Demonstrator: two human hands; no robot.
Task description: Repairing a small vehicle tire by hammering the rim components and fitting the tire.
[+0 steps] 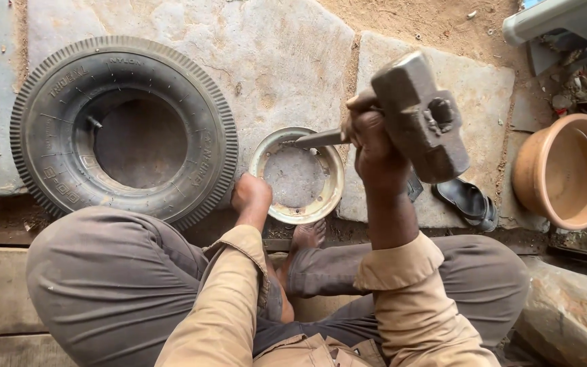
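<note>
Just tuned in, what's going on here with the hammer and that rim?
A person squats over a round metal wheel rim lying flat on a stone slab. The right hand holds a heavy hammer raised above it; a pointed metal piece shows by that hand, over the rim. The left hand rests at the rim's edge. A black tyre lies apart to the left, and a clay-coloured basin stands at right.
</note>
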